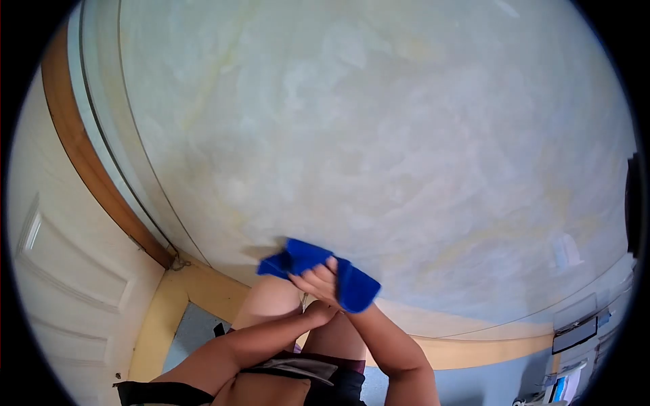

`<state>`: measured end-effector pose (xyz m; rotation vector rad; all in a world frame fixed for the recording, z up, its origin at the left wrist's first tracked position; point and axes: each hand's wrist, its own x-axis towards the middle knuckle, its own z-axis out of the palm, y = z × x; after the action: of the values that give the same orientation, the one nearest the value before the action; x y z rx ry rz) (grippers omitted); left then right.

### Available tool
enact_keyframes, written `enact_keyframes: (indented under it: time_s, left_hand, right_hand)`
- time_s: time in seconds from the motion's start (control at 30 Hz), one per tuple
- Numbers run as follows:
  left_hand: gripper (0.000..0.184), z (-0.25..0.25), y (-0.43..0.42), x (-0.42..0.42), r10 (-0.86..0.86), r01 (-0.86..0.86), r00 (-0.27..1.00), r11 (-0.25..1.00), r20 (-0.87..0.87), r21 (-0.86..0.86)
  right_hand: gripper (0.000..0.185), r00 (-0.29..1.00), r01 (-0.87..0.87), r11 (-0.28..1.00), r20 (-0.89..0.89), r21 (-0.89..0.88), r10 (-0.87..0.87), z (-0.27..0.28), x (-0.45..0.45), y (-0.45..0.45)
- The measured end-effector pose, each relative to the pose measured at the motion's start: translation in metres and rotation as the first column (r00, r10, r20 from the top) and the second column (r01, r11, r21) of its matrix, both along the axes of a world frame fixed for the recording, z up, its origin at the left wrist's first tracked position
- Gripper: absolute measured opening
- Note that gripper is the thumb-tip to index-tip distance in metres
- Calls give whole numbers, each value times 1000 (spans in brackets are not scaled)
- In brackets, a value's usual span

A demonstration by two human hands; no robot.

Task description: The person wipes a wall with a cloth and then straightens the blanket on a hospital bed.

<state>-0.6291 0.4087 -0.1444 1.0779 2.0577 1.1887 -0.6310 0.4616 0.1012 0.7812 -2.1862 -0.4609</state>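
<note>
Bare arms, right fingers clutching blue cloth, flared either side, left fingers unclear

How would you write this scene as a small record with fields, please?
Right hand: gripping a crumpled, bright blue fabric cloth
Left hand: close to the right one; its grip is unclear
Background: broad, pale mottled surface; contact with the cloth is unclear
Picture's left: white panelled door, brown wooden frame

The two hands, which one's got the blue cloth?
The right hand grips the blue cloth; the left hand, just below it in the picture, has no cloth.
</note>
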Motion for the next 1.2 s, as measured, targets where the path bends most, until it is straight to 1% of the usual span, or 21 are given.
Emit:
enact_keyframes:
  time_s: [0.07,0.1,0.17,0.27,0.3,0.33,0.37,0.4,0.43,0.47,0.53,0.63,0.7,0.77,0.8,0.87,0.93,1.0,1.07,1.13,1.2]
  left_hand:
    - [43,45,-8,5,53,-53,999,999,11,1]
    - [46,72,-13,5,79,-75,996,992,35,-97]
    - [49,63,-9,7,102,-78,992,962,78,-262]
    - [45,77,-12,8,78,-53,986,984,144,-169]
    - [45,83,-12,9,88,-55,981,982,173,-182]
    - [45,85,-12,9,85,-53,981,982,175,-183]
    - [46,86,-12,9,75,-47,985,984,158,-170]
    - [46,87,-12,10,66,-44,988,987,141,-155]
    - [46,87,-11,11,66,-44,987,987,145,-153]
    - [46,87,-10,12,80,-55,985,986,156,-156]
    - [46,85,-9,11,99,-74,981,986,169,-152]
    - [46,83,-6,11,98,-59,966,984,238,-166]
    - [45,82,-7,14,18,11,978,990,206,-137]
    - [45,85,-5,15,-58,76,983,992,174,-97]
    - [44,88,-7,15,-147,156,981,986,126,-66]
    - [42,85,-7,19,-189,204,964,977,189,-62]
    - [40,67,1,22,-331,338,938,939,104,-59]
    - [38,83,-8,25,-379,395,916,910,130,-126]
    - [36,90,-19,37,-332,350,920,935,210,-54]
    - [35,96,-27,51,-406,419,890,908,207,-25]
    - [33,117,-38,61,-455,483,815,876,359,15]
  right_hand:
    - [41,993,53,998,112,-41,-48,-21,48,38]
    - [39,966,204,977,148,66,-212,-44,80,63]
    - [38,912,343,921,168,185,-373,-64,135,98]
    - [23,808,570,762,44,-309,-587,-61,185,120]
    - [26,803,498,442,204,-746,-559,-32,183,109]
    - [29,828,343,-46,325,-938,-456,-7,179,98]
    - [34,734,501,416,118,-759,-669,-4,189,114]
    - [40,669,646,685,-183,-336,-721,0,202,140]
    - [45,700,430,563,-133,-706,-702,-10,213,164]
    - [51,741,150,310,-101,-939,-664,-5,208,166]
    - [49,500,338,523,-322,-782,-804,45,193,150]
    - [46,571,-280,186,-319,-942,-756,107,145,118]
    - [53,526,-330,310,-447,-891,-724,124,119,110]
    - [60,559,-219,526,-548,-822,-622,122,97,109]
    - [64,486,220,716,-562,-662,-669,125,98,101]
    - [67,686,157,871,-583,-465,-435,119,95,107]
    - [69,676,177,877,-593,-446,-438,109,96,125]
    - [74,707,311,686,-323,-658,-630,91,108,140]
    - [77,602,370,755,-479,-541,-639,77,112,150]
    - [53,573,311,730,-492,-608,-655,109,97,107]
    - [42,618,375,646,-340,-665,-709,122,97,89]
